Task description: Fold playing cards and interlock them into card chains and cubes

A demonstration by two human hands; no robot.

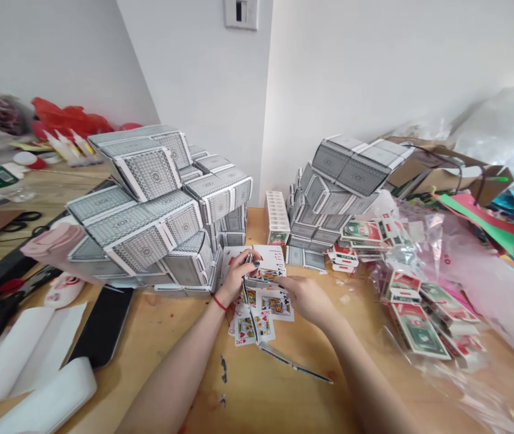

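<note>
Wooden and pale, the bench (257,398) carries a spread of face-up cards (257,325) at its middle, court cards among them. Just above that spread the person's two hands meet. The left hand (237,276), with a red band (219,302) at the wrist, has its grip pinched shut on the far edge of a few held cards (263,278), dark-painted fingertips on top. The right hand (307,299) comes in from the right with its back to the camera, fingers curled toward the same held cards; whether its grip is closed on them cannot be told. Near the hands a thin dark strip of cards (293,361) lies edge-on across the bench. To the far left rises a big stack of grey card-back blocks (148,205), and to the far right a smaller grey stack (342,175), with a white row of cards (277,217) standing between them. Red and green card boxes (415,328) lie in clear plastic on the right. A black slab (103,325) and white rolls (35,386) lie at the near left.
</note>
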